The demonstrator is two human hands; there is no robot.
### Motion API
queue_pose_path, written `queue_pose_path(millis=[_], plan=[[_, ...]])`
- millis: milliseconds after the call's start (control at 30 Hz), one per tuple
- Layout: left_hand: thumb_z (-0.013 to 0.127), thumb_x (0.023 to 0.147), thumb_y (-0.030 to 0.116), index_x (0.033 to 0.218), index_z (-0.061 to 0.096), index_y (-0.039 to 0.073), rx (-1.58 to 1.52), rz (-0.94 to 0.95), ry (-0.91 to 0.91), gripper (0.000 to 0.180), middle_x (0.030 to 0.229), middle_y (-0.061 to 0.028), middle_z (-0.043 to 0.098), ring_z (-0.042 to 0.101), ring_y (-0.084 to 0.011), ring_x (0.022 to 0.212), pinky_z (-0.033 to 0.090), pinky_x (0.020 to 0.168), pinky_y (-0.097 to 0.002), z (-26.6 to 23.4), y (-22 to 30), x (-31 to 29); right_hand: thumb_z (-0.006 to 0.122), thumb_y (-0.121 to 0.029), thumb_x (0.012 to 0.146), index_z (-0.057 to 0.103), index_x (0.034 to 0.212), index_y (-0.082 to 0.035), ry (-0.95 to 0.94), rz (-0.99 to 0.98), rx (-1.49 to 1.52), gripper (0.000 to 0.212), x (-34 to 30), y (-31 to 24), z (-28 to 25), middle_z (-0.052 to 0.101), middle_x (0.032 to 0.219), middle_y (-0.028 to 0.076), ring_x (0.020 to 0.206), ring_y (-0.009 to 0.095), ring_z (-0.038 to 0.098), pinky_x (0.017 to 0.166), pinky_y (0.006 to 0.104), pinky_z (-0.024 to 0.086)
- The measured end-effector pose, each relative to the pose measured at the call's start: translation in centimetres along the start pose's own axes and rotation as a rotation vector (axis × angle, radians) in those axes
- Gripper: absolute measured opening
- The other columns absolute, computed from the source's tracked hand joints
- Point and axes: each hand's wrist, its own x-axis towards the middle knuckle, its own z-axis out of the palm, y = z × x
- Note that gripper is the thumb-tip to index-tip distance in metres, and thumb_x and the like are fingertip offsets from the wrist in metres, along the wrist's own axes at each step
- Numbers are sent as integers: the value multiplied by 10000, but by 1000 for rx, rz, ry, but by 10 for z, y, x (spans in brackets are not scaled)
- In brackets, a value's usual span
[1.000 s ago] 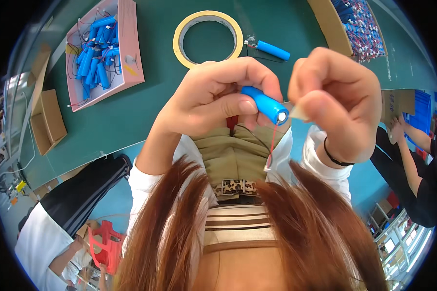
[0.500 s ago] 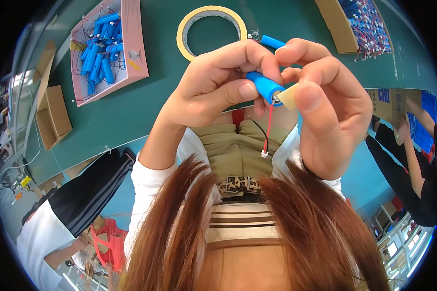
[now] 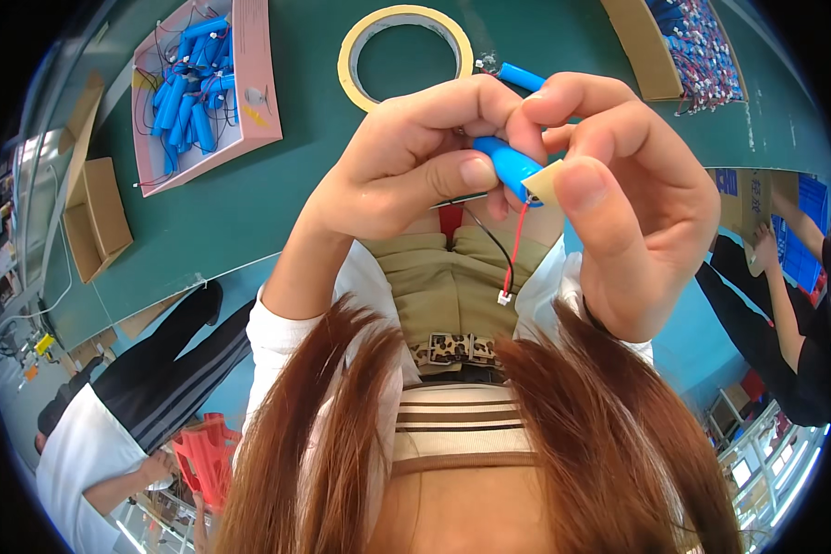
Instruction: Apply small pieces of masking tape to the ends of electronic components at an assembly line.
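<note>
My left hand (image 3: 411, 152) grips a blue cylindrical battery (image 3: 508, 166) between thumb and fingers, its end tilted toward my right hand. Red and black wires (image 3: 518, 242) hang from the battery, joined at a small white connector (image 3: 504, 298). Between thumb and fingertip, my right hand (image 3: 632, 198) pinches a short piece of pale yellow tape (image 3: 546, 182) against the end of the battery. The tape covers much of that end. A second blue battery (image 3: 522, 77) lies on the table just beyond my fingers.
A roll of yellow tape (image 3: 350, 69) lies on the green table (image 3: 309, 138). At the left stands a pink box (image 3: 254, 78) of wired blue batteries, with a cardboard box (image 3: 99, 217) near it. Another carton (image 3: 639, 51) at the far right holds many more. People sit on both sides.
The tape piece has come down closer over the battery's end, covering metal that showed before. Both hands keep nearly the same place.
</note>
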Motion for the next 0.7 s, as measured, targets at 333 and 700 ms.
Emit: queue_pose_path(millis=[333, 700], plan=[[473, 857, 39, 1008, 494, -28, 42, -16, 21, 167, 877, -57, 564, 561, -67, 692, 454, 612, -177, 2, 1, 1, 589, -139, 796, 512, 723, 14, -71, -44, -44, 186, 1, 0, -5, 539, 967, 184, 770, 156, 528, 706, 302, 458], [478, 860, 53, 1004, 495, -28, 22, -9, 37, 167, 865, -51, 567, 558, -65, 693, 454, 620, -178, 3, 1, -1, 587, -79, 777, 511, 723, 18, -85, -83, -79, 135, 0, 3, -4, 537, 956, 186, 769, 156, 519, 719, 306, 447]])
